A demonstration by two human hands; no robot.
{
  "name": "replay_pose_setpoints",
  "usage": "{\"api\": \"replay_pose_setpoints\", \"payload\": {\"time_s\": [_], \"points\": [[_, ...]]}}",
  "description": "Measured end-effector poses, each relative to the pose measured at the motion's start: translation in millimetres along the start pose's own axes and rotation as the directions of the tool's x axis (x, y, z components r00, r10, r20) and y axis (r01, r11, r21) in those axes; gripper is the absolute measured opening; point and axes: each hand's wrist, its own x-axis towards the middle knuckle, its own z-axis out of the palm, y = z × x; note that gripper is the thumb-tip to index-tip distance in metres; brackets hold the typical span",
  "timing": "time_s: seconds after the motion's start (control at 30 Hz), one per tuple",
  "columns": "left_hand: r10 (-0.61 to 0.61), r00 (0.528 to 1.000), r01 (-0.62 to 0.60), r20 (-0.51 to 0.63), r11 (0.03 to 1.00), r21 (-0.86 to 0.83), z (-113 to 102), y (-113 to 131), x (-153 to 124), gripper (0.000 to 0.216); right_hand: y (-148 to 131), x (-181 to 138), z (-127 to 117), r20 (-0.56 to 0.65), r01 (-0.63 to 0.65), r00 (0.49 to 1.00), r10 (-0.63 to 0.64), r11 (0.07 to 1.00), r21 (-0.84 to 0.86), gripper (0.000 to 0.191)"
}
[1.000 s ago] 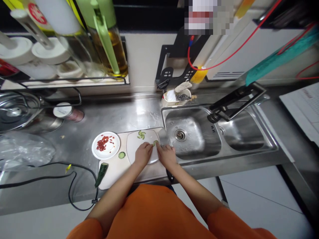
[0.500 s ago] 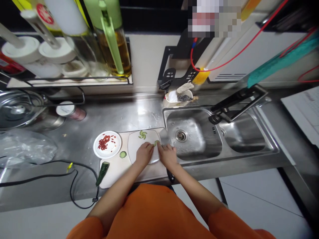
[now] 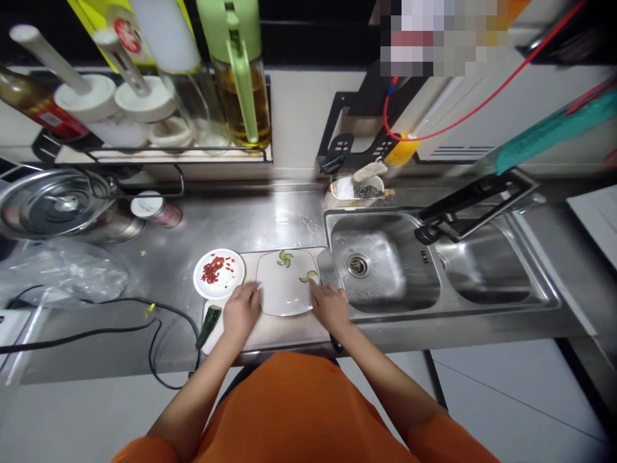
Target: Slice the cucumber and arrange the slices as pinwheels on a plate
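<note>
A white square plate [image 3: 284,296] lies on a pale cutting board [image 3: 284,331]. Near its far edge sits a small fan of cucumber slices [image 3: 285,258]. More cucumber pieces [image 3: 307,276] rest at its right side, where a fingertip of my right hand [image 3: 330,307] reaches them, its fingers partly spread. Under and beyond that hand lies a cleaver [image 3: 330,262]. My left hand [image 3: 241,313] is over the board at the plate's left edge, fingers curled together; what they hold, if anything, is hidden. A cut cucumber [image 3: 209,326] lies to its left.
A round white plate [image 3: 219,274] holds red berries. To the right is a double steel sink [image 3: 385,263] with a black faucet [image 3: 448,206]. Black cables [image 3: 178,314], a plastic bag [image 3: 72,276] and a lidded pot [image 3: 62,202] stand left. A rack [image 3: 193,154] holds bottles.
My left hand has moved left from the cucumber pieces to the plate's left edge, over where a round cucumber slice lay. The right hand stays by the pieces. The view has shifted slightly.
</note>
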Motion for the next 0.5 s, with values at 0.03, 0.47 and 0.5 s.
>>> {"api": "replay_pose_setpoints", "payload": {"time_s": [0.03, 0.47, 0.5], "points": [[-0.068, 0.998, 0.067, 0.016, 0.996, 0.059, -6.2, -8.7, -4.1, 0.025, -3.3, -1.4, 1.3, 0.001, 0.014, 1.0, -0.014, 1.0, 0.011, 0.042], [-0.306, 0.948, 0.271, 0.091, 0.922, 0.277, -8.4, -20.4, -15.2, 0.032, -39.4, -11.4, 6.7, 0.014, 0.153, 0.988, -0.153, 0.988, 0.011, 0.032], [-0.3, 0.95, 0.271, 0.082, 0.927, 0.259, -8.1, -21.2, -15.3, 0.031, -39.8, -11.6, 6.5, 0.016, 0.157, 0.987, -0.157, 0.988, 0.01, 0.031]]}}
